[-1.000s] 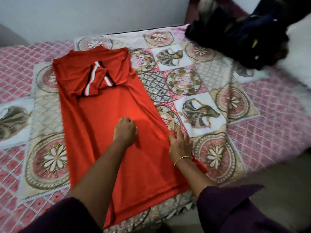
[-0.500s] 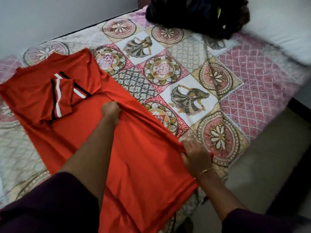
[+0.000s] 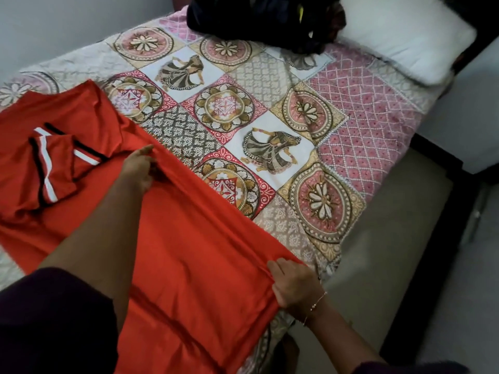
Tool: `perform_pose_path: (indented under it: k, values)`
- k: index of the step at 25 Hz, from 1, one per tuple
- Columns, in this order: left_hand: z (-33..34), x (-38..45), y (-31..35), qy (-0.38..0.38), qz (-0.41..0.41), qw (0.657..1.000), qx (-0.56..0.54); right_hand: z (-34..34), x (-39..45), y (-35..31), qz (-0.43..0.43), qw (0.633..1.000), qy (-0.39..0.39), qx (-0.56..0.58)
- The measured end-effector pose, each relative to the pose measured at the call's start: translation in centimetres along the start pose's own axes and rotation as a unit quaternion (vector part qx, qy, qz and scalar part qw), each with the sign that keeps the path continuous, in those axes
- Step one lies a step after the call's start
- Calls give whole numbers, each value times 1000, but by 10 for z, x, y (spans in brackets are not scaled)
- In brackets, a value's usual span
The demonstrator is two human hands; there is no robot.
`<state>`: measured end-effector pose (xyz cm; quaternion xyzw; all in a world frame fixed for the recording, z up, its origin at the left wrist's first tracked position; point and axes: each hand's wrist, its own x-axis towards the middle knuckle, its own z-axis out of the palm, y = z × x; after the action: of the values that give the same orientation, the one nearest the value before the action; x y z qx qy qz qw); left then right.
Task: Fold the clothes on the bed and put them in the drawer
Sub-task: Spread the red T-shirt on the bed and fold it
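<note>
I'm partway through folding the red garment (image 3: 172, 255), which lies spread along the near left of the bed (image 3: 359, 136), its striped sleeves (image 3: 54, 168) already tucked in on top. My left hand (image 3: 139, 168) has its fingers curled round the garment's right-hand edge up by the sleeves, and my right hand (image 3: 293, 286) pinches that same edge close to the hem, so the cloth between them rises in a slack ridge. I judge this to be the lengthwise fold: the next move calls for both hands to carry that edge leftward together, level, and lay it down without dragging the sleeves askew. A dark heap of clothes (image 3: 259, 20) waits at the far end, touching a white pillow (image 3: 405, 36) at the far right. The bedspread is a patchwork print of medallions and dancing figures, pink lattice to the right. A pale wall runs behind the bed; bare floor lies to the right. No drawer is in sight.
</note>
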<state>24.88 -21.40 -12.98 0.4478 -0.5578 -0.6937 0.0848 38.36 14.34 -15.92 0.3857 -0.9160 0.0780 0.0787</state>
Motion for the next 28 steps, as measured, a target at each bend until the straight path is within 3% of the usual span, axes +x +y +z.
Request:
perform_pose_path:
  k: [5,9,13,18,21,23,26,28]
  values:
    - [-13,1,-17,100,107,964,222,-8,-4,-4,-29,998,-39,36]
    - [-21,4,-21,61,138,896,418,-10,-15,-12,-40,995,-70,56]
    - [-18,-13,-19,102,196,869,443,-13,-17,-10,-26,997,-67,41]
    - [-25,-54,-61,42,351,754,554,-13,-6,-12,-15,997,-53,53]
    - [-23,-103,-90,-39,348,677,648,-10,-4,-10,-45,994,-96,36]
    - [-30,-133,-104,-57,337,667,662,-13,-7,-12,-64,990,-123,22]
    - [-51,-164,-132,-35,401,642,652,-23,-12,-8,-68,992,-98,39]
    - [-67,-189,-148,12,393,661,639,-30,-8,1,-31,997,-68,35]
